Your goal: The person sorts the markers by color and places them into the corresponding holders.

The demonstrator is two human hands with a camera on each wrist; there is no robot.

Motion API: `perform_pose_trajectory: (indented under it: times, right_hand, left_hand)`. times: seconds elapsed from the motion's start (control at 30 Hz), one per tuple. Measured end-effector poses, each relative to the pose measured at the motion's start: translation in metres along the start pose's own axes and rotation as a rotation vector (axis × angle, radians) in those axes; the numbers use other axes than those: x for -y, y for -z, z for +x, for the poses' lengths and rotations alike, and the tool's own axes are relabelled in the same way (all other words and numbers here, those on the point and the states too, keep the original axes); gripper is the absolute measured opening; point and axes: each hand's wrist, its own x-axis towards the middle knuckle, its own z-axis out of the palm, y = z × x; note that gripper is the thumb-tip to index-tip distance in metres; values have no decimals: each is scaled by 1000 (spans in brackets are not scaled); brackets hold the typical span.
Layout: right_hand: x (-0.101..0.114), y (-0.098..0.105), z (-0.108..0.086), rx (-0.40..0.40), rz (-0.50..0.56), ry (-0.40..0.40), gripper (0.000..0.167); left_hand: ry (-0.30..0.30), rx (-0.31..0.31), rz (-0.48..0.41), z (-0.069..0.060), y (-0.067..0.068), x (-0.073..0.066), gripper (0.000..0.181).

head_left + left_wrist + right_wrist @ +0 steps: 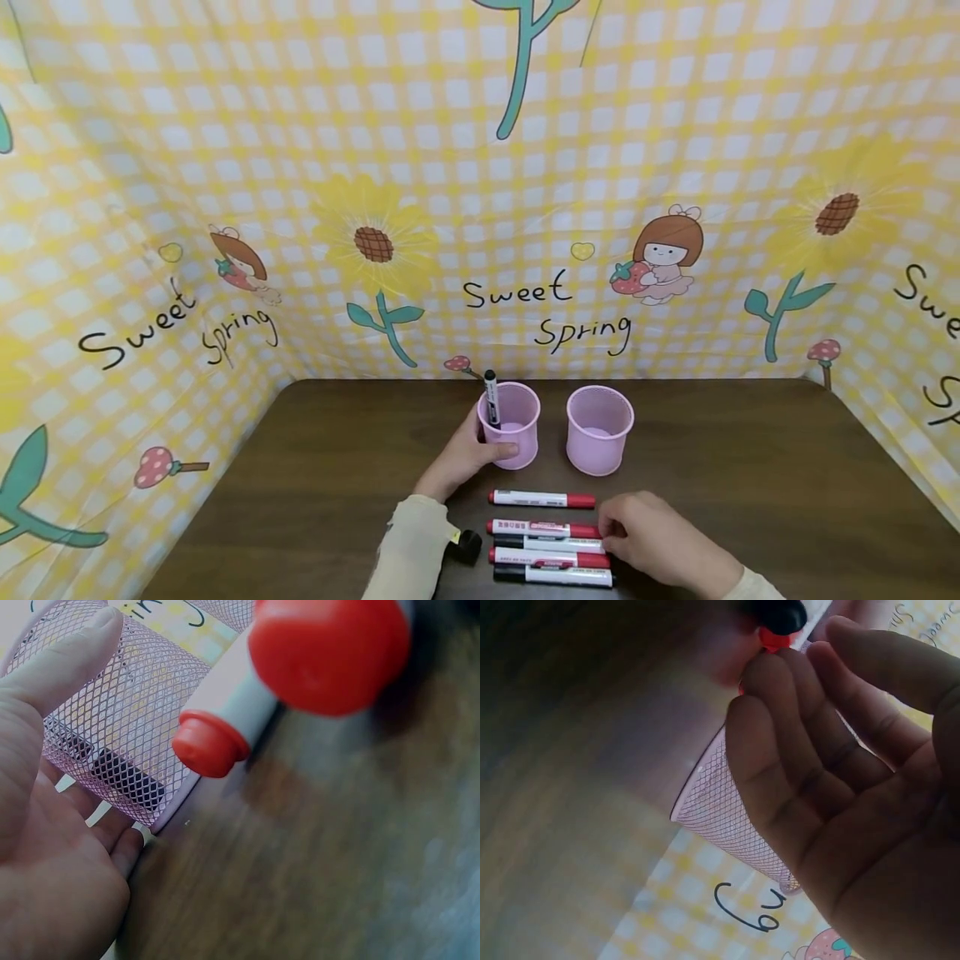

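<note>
Left hand [468, 454] grips the left pink mesh cup [522, 425], thumb across its front; one black-capped marker [492, 400] leans inside; right hand [660, 533], fingers loosely bent, holds nothing, beside five white-barrelled, red- or black-capped markers [540, 529] on the table [337, 483].

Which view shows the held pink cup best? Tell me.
Head: the pink cup shows from rim to base. Left wrist crops it close up; right wrist shows part of a mesh cup, which one is unclear.

"Sweet Spring" on checked cloth [480, 233]
Whole beyond left hand [467, 450] and right hand [652, 533] and to their left, cut off to their right; markers [528, 498] bear illegible print.
</note>
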Motion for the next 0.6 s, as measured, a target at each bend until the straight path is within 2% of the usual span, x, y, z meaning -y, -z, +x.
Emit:
perform_pose_trajectory:
  times: [0.17,0.37,0.6]
  right_hand:
    - [-2,-6,-1,4,-63,14,33]
    - [0,-4,-3,33,-86,-8,34]
    - [1,-2,-5,15,-100,-11,32]
  left_hand:
    - [1,16,-13,-1,1,-3,85]
    - [-1,21,-14,-2,1,-3,86]
    - [-24,38,-38,0,2,-3,86]
